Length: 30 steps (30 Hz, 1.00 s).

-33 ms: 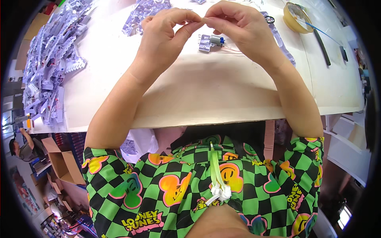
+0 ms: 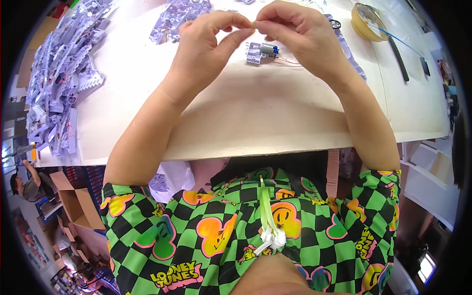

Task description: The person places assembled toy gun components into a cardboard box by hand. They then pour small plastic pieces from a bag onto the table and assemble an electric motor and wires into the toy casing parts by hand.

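A pale table (image 2: 295, 123) fills the upper view, and a tall heap of grey plastic parts (image 2: 56, 93) stands along its left side, probably kept there to leave the middle free for handling. The person's left hand (image 2: 209, 42) and right hand (image 2: 300, 37) arch over the table with fingertips meeting; each pinches thumb against forefinger, likely because whatever they manage is fine, though I cannot tell if anything is between them. Beyond the left hand lies a smaller grey pile (image 2: 179, 17); to the right sits a yellow bowl (image 2: 363, 30), perhaps set aside within reach. Just below the joined fingertips in the view, a grey bracket (image 2: 254, 55) lies on the table with a small silver motor (image 2: 268, 48) at its right side, touched by neither hand as far as shows. The motor's long axis runs roughly left to right, its blue end pointing right, toward the right hand. Thin wires (image 2: 287, 63), the slightest items, trail rightward from near it.
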### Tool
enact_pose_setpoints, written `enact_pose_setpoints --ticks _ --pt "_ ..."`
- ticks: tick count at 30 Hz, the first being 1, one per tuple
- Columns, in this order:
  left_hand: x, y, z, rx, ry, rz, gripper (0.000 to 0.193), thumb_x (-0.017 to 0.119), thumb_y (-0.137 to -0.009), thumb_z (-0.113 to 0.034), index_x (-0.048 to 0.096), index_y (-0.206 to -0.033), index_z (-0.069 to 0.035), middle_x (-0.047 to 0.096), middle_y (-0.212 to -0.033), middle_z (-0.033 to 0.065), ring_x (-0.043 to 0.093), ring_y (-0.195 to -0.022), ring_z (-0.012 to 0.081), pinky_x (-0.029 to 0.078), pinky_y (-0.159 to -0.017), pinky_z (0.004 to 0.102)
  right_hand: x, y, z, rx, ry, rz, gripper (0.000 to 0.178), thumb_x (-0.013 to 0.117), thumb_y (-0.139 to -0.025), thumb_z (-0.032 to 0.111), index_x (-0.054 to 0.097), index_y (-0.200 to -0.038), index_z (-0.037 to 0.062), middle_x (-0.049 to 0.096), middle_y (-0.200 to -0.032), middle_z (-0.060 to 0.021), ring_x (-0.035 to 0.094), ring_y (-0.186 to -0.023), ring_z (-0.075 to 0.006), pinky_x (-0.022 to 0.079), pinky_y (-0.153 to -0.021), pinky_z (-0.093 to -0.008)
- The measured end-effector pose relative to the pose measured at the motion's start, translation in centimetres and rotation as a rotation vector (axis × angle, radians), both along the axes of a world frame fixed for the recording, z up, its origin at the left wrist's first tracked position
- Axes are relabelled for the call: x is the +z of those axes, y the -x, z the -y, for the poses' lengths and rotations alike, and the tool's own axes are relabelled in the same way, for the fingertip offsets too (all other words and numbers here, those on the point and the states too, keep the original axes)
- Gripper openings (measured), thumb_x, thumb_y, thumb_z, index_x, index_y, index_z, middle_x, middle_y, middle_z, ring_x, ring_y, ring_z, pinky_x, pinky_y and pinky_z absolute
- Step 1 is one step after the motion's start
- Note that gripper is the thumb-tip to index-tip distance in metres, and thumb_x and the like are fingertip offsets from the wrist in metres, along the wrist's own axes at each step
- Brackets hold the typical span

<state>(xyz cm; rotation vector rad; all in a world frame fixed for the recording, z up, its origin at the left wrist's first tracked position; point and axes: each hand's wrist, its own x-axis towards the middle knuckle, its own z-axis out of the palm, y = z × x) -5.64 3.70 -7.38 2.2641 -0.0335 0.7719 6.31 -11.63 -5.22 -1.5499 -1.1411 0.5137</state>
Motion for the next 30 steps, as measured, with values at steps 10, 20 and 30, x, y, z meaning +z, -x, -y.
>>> enact_pose_setpoints --ticks 10,20,30 --pt "-2.4 -0.1 1.2 -0.031 -0.300 -0.114 0.041 0.075 -0.068 -0.025 0.062 -0.103 -0.008 0.060 -0.100 0.0070 0.054 -0.097 0.0245 0.036 -0.088 0.0371 0.2 -0.2 2.0 -0.002 0.073 0.727 0.007 0.063 -0.079 0.007 0.062 -0.084 0.0024 0.057 -0.091 -0.0105 0.055 -0.085 -0.0249 0.043 -0.073 -0.0315" --pt "-1.4 0.3 1.4 0.018 -0.313 -0.146 0.039 0.076 -0.066 -0.028 0.065 -0.097 -0.008 0.061 -0.093 0.0042 0.057 -0.092 0.0208 0.036 -0.085 0.0347 -0.7 0.0 1.2 0.003 0.033 0.878 0.010 0.069 -0.071 0.009 0.064 -0.079 0.0059 0.058 -0.089 -0.0081 0.055 -0.086 -0.0244 0.041 -0.077 -0.0335" --pt "-1.4 0.3 1.3 0.034 -0.344 -0.164 0.039 0.075 -0.067 -0.031 0.066 -0.098 -0.010 0.061 -0.095 0.0035 0.056 -0.096 0.0214 0.031 -0.088 0.0371 -0.4 0.2 0.9 -0.010 0.009 1.037 0.007 0.068 -0.072 0.009 0.064 -0.077 0.0085 0.059 -0.090 -0.0065 0.055 -0.086 -0.0234 0.038 -0.079 -0.0360"
